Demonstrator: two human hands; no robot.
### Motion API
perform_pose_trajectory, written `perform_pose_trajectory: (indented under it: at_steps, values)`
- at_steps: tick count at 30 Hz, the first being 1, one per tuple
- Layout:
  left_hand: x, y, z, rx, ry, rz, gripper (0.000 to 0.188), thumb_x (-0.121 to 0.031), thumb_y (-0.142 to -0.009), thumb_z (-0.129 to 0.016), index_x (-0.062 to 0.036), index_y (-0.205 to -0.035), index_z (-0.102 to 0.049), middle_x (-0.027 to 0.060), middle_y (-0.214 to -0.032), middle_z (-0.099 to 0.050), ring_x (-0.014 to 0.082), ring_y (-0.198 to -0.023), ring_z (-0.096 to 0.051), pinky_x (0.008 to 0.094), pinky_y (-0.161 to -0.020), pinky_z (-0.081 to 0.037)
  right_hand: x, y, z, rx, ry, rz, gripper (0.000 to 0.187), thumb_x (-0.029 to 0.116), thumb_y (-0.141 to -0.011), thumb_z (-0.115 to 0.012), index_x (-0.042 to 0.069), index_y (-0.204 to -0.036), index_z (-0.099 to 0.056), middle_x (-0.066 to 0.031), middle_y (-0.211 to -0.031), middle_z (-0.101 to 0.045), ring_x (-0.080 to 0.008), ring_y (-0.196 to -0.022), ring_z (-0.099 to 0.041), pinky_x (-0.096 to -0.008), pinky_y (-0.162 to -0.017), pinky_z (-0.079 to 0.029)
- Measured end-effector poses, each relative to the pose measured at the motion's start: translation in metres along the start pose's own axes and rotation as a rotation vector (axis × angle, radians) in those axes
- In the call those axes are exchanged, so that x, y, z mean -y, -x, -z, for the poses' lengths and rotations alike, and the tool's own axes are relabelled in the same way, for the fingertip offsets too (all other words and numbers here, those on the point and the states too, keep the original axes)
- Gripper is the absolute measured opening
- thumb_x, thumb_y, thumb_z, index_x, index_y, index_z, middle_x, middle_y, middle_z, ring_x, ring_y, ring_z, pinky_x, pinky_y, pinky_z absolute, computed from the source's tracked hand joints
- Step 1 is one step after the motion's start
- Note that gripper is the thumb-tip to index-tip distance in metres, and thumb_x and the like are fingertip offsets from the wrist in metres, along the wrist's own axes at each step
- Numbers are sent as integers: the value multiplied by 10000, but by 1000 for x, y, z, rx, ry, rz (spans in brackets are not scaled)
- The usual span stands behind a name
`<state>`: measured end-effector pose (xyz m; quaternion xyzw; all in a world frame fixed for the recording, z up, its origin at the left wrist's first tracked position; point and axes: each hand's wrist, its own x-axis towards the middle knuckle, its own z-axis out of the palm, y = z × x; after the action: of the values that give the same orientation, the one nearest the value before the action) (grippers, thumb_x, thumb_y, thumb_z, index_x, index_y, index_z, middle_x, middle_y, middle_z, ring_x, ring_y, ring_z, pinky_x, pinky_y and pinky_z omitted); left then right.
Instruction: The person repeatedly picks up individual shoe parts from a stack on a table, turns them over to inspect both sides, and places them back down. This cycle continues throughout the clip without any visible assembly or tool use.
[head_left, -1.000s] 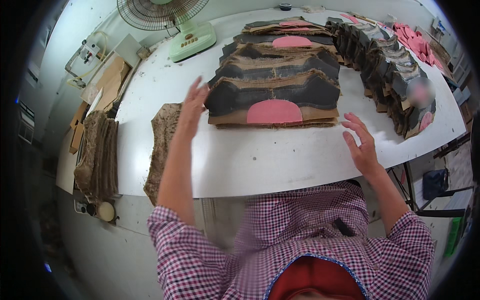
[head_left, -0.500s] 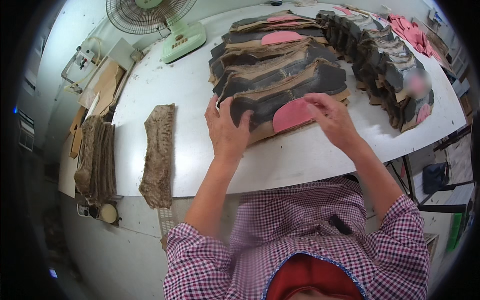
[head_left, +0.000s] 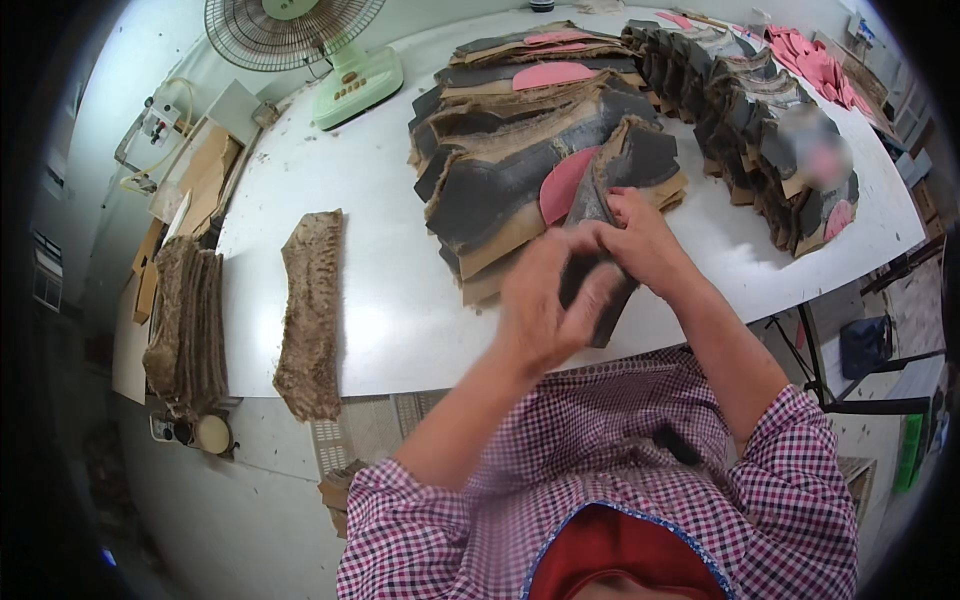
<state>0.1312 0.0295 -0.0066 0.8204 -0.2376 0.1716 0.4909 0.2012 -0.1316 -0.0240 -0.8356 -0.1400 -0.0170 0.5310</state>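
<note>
Both hands hold a dark grey, fur-edged piece [head_left: 592, 195], bent and raised at the near end of a row of overlapping similar pieces [head_left: 490, 200]. My left hand [head_left: 550, 300] is closed round its near part, thumb on the near side, partly blurred. Its upper middle is pinched by the fingers of my right hand [head_left: 648, 238]. Just behind the held piece shows a pink half-round patch [head_left: 565, 190]; its right side is hidden. Farther back in the row another pink patch [head_left: 552, 75] lies on dark and tan layers.
A second curved row of dark pieces [head_left: 735, 140] runs along the right, with pink cloth [head_left: 815, 65] beyond it. At left, a single brown fur strip [head_left: 310, 310] overhangs the white table's [head_left: 400, 340] front edge, beside a stack of fur strips [head_left: 190, 320]. A green fan [head_left: 355, 85] stands far left.
The dark piece has been lifted and bent toward me. My left hand has moved right and nearer, beside my right hand. The pink patch my right fingers touched now shows behind the held piece.
</note>
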Motion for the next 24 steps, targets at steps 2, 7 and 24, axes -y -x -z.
perform_pose_trajectory:
  at_steps: [2, 7, 24]
  values:
    - [26, -26, 1, -130, -78, -107, 231, -64, -829, -607, -28, -1054, -574, 142, -1075, -600, 335, -998, -570, 420, -862, -472, 10, 4, 4, 25, -49, 3, 359, 253, -830, -610, -61, -1003, -632, -222, -1206, -535, -314, -1120, -487, -357, -940, -414]
    - [88, -32, 12, -51, -505, -187, 252, -68, -869, -595, -33, -1117, -571, 156, -1158, -588, 327, -1092, -549, 404, -965, -417, 19, 59, 41, -10, -634, -233, 405, 141, -849, -601, -54, -1202, -561, -134, -1162, -620, -190, -991, -605, -293, -872, -473]
    - [-6, 26, -23, 28, 1421, 706, 498, -276, -960, -381, 16, -1363, -407, 176, -1323, -507, 311, -1216, -505, 446, -1055, -388, 26, 122, 52, 86, -137, 108, 793, 389, -815, -703, -61, -1370, -359, -248, -1297, -488, -327, -1204, -518, -379, -992, -412]
